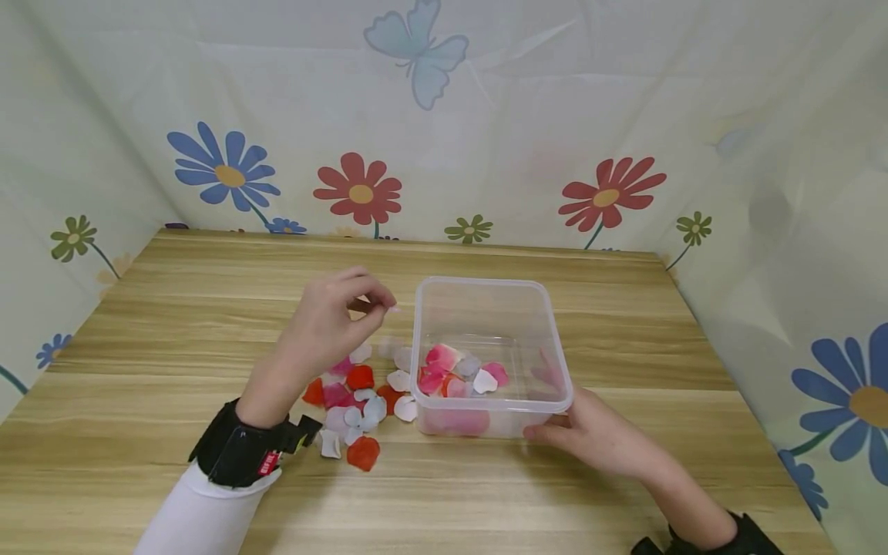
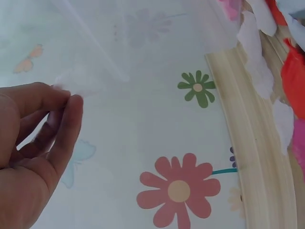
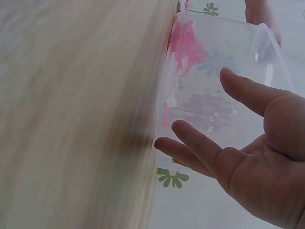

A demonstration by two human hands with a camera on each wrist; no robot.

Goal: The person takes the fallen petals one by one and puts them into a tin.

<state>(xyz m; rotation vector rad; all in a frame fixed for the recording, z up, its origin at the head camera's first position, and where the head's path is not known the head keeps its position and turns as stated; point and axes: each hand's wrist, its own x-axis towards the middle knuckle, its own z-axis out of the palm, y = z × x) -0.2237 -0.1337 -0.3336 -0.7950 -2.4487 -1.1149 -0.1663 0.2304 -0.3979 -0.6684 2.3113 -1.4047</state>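
Note:
Thumb and fingers of my left hand (image 1: 336, 312) pinch a small pale petal (image 2: 78, 83), just left of a clear plastic box (image 1: 494, 402). In the left wrist view, the same hand (image 2: 40, 129) shows its fingertips together on the whitish petal. Pink, white and red petals (image 1: 442, 357) lie in the box. Beside it on the table is a loose spread of petals (image 1: 360, 377) in red, pink and white, beneath my left forearm. My right hand (image 1: 590, 435) rests at the box's front right corner, its fingers (image 3: 198, 143) extended and spread along the plastic.
The wooden table (image 1: 277, 258) ends at a pale curtain (image 1: 486, 139) printed with flowers and a butterfly, which also closes off both sides. A black band (image 1: 239, 443) wraps my left wrist; another band (image 1: 735, 536) is on the right.

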